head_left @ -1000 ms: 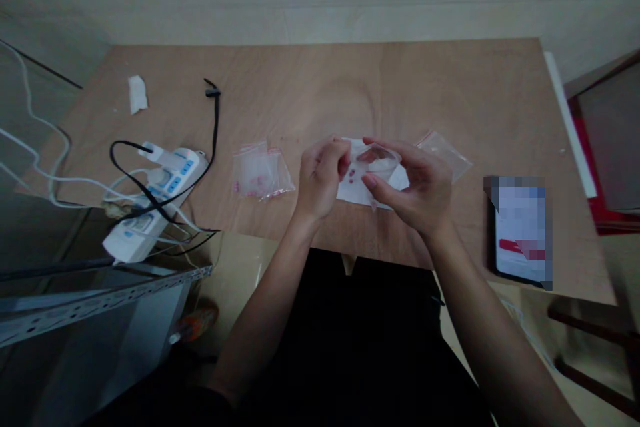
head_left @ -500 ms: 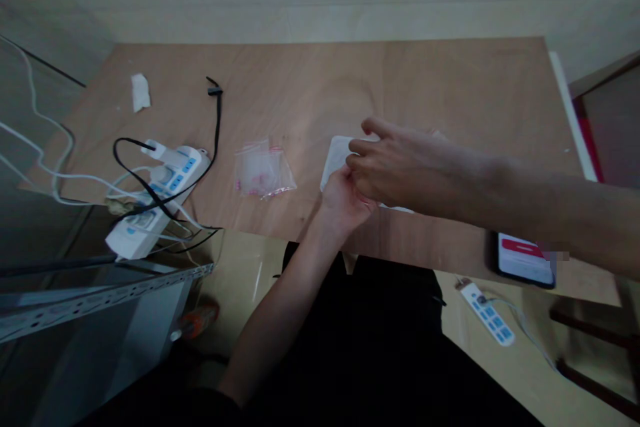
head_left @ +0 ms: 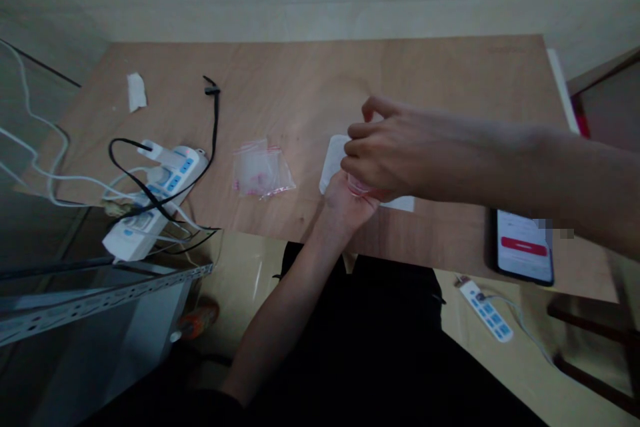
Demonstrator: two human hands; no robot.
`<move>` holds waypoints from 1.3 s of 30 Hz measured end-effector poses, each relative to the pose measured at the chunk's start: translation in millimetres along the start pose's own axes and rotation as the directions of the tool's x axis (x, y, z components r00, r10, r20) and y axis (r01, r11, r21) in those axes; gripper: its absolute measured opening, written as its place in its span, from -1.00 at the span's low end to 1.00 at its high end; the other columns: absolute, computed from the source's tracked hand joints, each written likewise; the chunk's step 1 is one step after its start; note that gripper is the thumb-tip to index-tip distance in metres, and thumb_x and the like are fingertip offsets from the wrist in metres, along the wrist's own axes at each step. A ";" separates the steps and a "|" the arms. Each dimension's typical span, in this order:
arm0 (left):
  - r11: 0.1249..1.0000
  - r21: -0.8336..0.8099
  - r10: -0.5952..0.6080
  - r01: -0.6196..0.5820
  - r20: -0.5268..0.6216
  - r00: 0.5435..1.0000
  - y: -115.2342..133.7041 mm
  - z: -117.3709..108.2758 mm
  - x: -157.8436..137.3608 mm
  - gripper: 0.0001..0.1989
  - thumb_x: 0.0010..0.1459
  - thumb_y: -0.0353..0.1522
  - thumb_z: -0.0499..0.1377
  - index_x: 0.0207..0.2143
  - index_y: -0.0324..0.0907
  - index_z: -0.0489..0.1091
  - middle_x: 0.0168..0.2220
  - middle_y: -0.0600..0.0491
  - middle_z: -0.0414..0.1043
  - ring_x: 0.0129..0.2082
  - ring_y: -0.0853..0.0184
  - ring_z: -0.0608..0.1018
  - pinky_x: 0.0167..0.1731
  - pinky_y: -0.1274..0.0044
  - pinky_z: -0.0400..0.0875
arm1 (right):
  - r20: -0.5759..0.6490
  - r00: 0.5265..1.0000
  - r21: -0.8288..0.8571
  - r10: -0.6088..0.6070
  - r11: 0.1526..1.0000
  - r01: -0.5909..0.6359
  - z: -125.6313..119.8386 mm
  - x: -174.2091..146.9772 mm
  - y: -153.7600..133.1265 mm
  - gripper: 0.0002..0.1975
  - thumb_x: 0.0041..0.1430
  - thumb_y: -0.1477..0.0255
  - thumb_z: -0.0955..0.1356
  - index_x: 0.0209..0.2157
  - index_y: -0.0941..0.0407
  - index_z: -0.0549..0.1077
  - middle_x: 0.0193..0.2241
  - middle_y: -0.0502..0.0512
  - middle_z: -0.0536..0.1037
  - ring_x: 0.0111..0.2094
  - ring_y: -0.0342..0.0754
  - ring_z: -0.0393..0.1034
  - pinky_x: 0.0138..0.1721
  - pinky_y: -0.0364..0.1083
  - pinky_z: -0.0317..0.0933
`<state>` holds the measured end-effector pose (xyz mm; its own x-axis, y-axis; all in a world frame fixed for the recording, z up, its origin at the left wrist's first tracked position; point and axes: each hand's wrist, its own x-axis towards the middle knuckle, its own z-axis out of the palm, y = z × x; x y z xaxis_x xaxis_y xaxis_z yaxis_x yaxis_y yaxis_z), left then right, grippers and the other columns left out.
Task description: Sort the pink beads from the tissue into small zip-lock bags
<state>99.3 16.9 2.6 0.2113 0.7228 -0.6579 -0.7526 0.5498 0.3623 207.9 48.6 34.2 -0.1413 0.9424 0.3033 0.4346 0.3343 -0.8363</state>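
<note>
Clear bags [head_left: 267, 172] with pink bits already lie on the table [head_left: 450, 73], while another bag [head_left: 359, 187], apparently unfinished, sits near the white sheet [head_left: 331, 160] between the upturned left hand [head_left: 349, 207] and curled right hand [head_left: 387, 155] (whether either pinches it, I cannot tell).

Pinkish-red edging trims the clear zip bags [head_left: 263, 170]; the sheet [head_left: 328, 163] is white. Brown wood grain patterns the table [head_left: 300, 87]. Both power strips [head_left: 125, 243] are white and blue, the phone [head_left: 523, 263] black-edged, its screen white and red.
</note>
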 end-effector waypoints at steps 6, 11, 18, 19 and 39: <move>0.921 0.367 0.120 -0.131 0.053 0.991 7.5 -9.7 21.0 -0.54 0.35 -0.36 -0.13 -0.67 -0.15 0.01 -0.72 0.23 -0.12 -0.77 0.52 0.01 -0.72 0.61 -0.11 | 0.381 0.916 -0.664 -0.125 0.652 0.366 -72.5 25.1 -34.8 -0.45 -0.13 0.18 0.55 -0.05 0.01 0.51 -0.21 0.04 0.62 -0.11 0.06 0.51 0.04 0.12 0.27; -0.121 0.851 0.638 -0.510 0.460 0.618 6.5 -12.4 47.5 -0.61 0.33 -0.28 0.00 -0.58 -0.14 0.22 -0.58 0.08 0.29 -0.53 0.36 0.40 -0.47 0.52 0.21 | -0.132 0.991 -0.675 0.037 0.728 -0.117 -69.6 -16.1 25.8 -0.49 0.09 0.29 0.46 0.07 0.15 0.44 -0.12 0.26 0.60 -0.16 0.05 0.52 -0.04 0.04 0.32; -0.774 0.534 0.282 -0.340 0.772 0.570 -9.0 -5.6 71.0 -0.66 0.39 -0.34 -0.13 -0.24 -0.26 0.40 -0.22 -0.14 0.51 -0.15 0.18 0.51 -0.15 0.39 0.32 | -0.273 0.933 -0.643 0.234 0.677 -0.358 -34.6 -57.8 100.2 -0.36 0.24 0.28 0.26 0.25 0.38 0.20 0.25 0.50 0.26 0.28 0.27 0.13 0.26 0.20 0.03; -0.790 0.516 0.260 -0.330 0.771 0.581 -10.5 -5.9 72.4 -0.66 0.39 -0.34 -0.13 -0.23 -0.26 0.40 -0.21 -0.14 0.51 -0.13 0.17 0.51 -0.13 0.38 0.33 | -0.258 0.931 -0.649 0.257 0.668 -0.364 -31.2 -60.2 103.3 -0.34 0.28 0.26 0.21 0.28 0.38 0.13 0.28 0.49 0.19 0.32 0.27 0.05 0.28 0.24 -0.03; -0.673 0.634 0.557 -0.382 0.773 0.302 21.4 -34.1 47.0 -0.73 0.34 -0.27 -0.02 -0.39 -0.15 0.35 -0.36 -0.03 0.45 -0.25 0.23 0.47 -0.16 0.37 0.33 | -0.277 0.911 -0.610 0.304 0.678 -0.412 -26.0 -65.0 99.1 -0.27 0.34 0.20 0.05 0.35 0.40 -0.11 0.38 0.48 -0.12 0.41 0.28 -0.32 0.31 0.37 -0.28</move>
<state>71.9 48.4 -43.0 0.1269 0.8485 0.5137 0.8207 -0.3807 0.4261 283.2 20.1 -56.5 0.2501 0.9567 0.1487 0.8948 -0.1697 -0.4130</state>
